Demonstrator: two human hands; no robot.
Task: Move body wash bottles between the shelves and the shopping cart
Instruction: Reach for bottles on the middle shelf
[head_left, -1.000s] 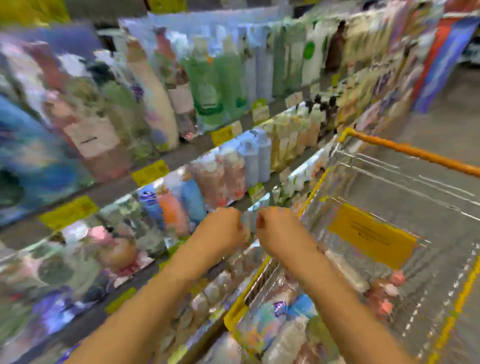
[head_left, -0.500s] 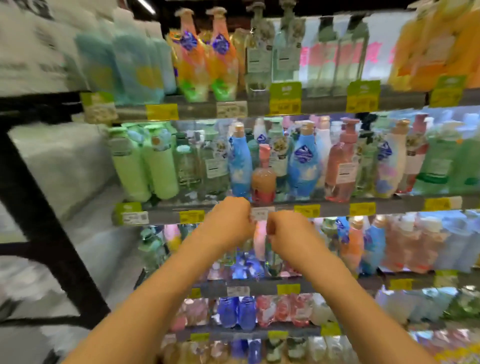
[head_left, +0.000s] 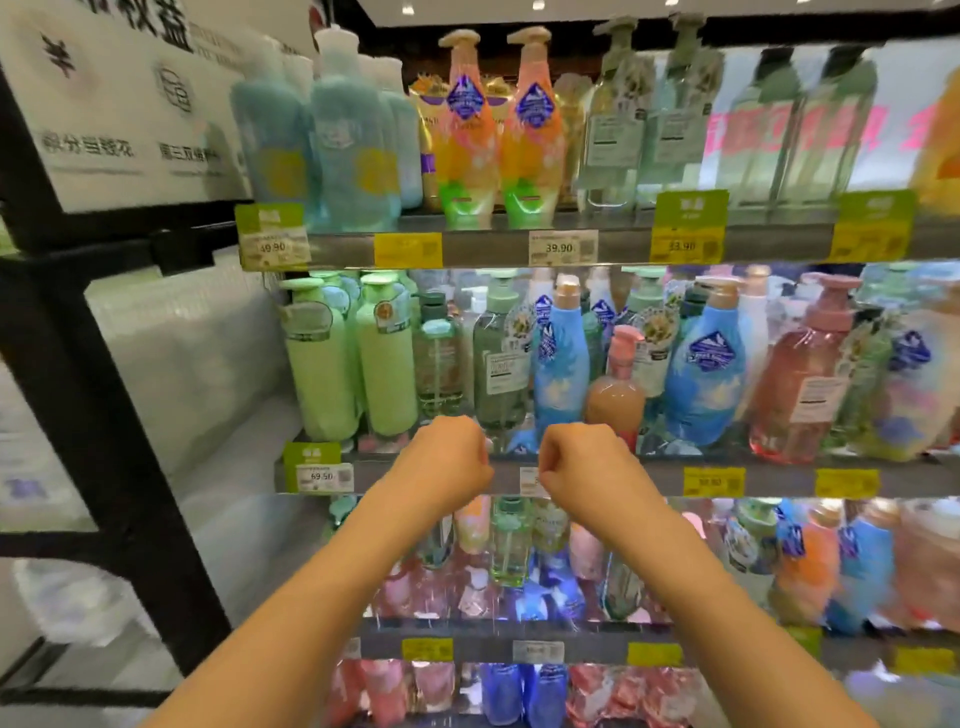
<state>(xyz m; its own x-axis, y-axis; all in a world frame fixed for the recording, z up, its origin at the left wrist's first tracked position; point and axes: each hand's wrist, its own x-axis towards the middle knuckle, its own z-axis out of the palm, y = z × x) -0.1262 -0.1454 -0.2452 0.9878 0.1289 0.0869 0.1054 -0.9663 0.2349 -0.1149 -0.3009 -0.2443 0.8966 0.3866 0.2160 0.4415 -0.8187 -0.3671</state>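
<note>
The body wash bottles are standing in rows on the shelves, all beyond the two grips. A peach pump bottle (head_left: 615, 400) is standing on the middle shelf (head_left: 769, 480) just above and beyond the right grip (head_left: 582, 467). A blue bottle (head_left: 561, 374) is standing beside it, above the gap between the grips. A clear green bottle (head_left: 501, 364) is standing just above and beyond the left grip (head_left: 447, 462).

Both grips are hanging side by side in front of the middle shelf edge, close together but apart from each other. The fingers of each grip are curling inward, with the backs of the hands facing the camera. Whether either grip is clamping on anything cannot be told, since the palms are hidden.

A white price tag (head_left: 530, 480) is showing in the gap between the grips. Below the grips, a clear bottle (head_left: 511, 545) is standing on the next shelf down. Two pale green bottles (head_left: 319, 374) are standing to the left of the left grip. Two orange bottles (head_left: 465, 130) are standing on the upper shelf (head_left: 488, 247), well above both grips. A black frame (head_left: 88, 364) is running down the far left.
</note>
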